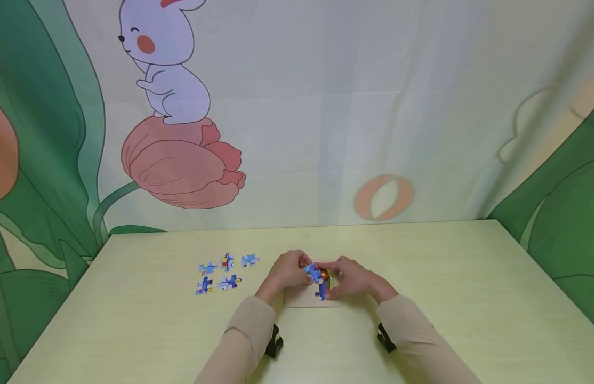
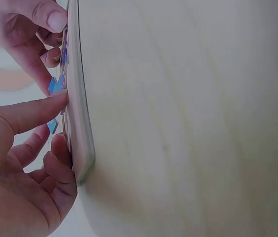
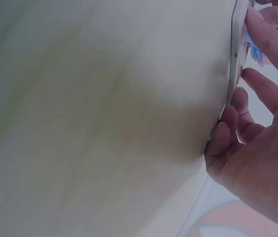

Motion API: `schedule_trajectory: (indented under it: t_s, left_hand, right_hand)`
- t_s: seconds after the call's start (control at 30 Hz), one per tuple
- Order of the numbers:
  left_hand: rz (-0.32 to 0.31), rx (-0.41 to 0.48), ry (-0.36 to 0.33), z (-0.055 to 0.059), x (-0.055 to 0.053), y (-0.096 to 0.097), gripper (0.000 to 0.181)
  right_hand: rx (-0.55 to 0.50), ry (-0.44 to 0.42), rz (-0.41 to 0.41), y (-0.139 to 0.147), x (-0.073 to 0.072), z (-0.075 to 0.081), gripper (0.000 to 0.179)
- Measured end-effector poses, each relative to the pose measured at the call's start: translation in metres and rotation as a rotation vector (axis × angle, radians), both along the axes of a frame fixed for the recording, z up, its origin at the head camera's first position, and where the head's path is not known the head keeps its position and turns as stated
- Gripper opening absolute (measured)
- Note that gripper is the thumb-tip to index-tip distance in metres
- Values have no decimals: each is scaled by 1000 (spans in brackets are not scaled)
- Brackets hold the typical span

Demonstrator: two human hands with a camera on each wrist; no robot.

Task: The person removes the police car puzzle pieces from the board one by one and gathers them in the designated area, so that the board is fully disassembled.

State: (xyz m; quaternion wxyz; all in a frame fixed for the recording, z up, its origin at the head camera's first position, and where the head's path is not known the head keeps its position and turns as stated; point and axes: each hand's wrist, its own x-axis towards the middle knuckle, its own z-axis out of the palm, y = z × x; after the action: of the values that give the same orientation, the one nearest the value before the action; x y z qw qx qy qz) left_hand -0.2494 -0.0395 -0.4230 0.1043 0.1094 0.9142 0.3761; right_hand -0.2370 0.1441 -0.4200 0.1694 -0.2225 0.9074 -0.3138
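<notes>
A pale wooden puzzle board (image 1: 299, 298) lies on the table between both hands. My left hand (image 1: 288, 269) pinches a light blue jigsaw piece (image 1: 313, 273) between thumb and finger, tilted over the board; the left wrist view shows its blue edge (image 2: 52, 126) beside the thumb. Under it, joined pieces in dark blue and red (image 1: 322, 289) sit on the board's right part, partly covered. My right hand (image 1: 353, 277) rests at the board's right side, thumb and index finger stretched onto these pieces. In the right wrist view, its other fingers (image 3: 227, 121) bend against the board's edge (image 3: 234, 59).
Several loose blue jigsaw pieces (image 1: 228, 282) lie in two rows on the table, left of the board. A printed curtain (image 1: 287, 133) with a rabbit and flower hangs behind the table's back edge. Black bands (image 1: 274, 341) show at both wrists.
</notes>
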Motion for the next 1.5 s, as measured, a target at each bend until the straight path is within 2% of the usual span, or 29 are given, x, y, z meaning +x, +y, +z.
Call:
schedule_trajectory:
  t_s: [0.23,0.47,0.57,0.7,0.9,0.97,1.1,1.3,1.5]
  left_hand:
    - [7,63,-9,-1,1,0,28]
    - [-57,145,5,1,6,3,24]
    - [-43,170,-13,1,6,0,25]
    - [10,220,-63,-1,5,-17,25]
    - [116,299,-94,-4,2,-59,24]
    - [157,307,-105,-3,3,-72,24]
    - [196,304,-116,-1,6,-92,25]
    - [252,322,-136,-2,9,-111,27]
    - [246,284,-120,-4,9,-119,27]
  right_hand:
    - [20,-6,-28,-1,-1,-1,66]
    - [26,-16,-56,0,-1,0,67]
    - [29,-26,-58,-2,-1,0,67]
    - [46,-33,-62,-6,-1,0,66]
    - [68,-34,-87,-8,0,3,67]
    - [69,-37,-95,-8,1,3,66]
    - [70,-39,-102,-7,2,3,67]
    - [67,-37,-100,-6,1,0,67]
    - [62,-36,-101,-5,0,-2,68]
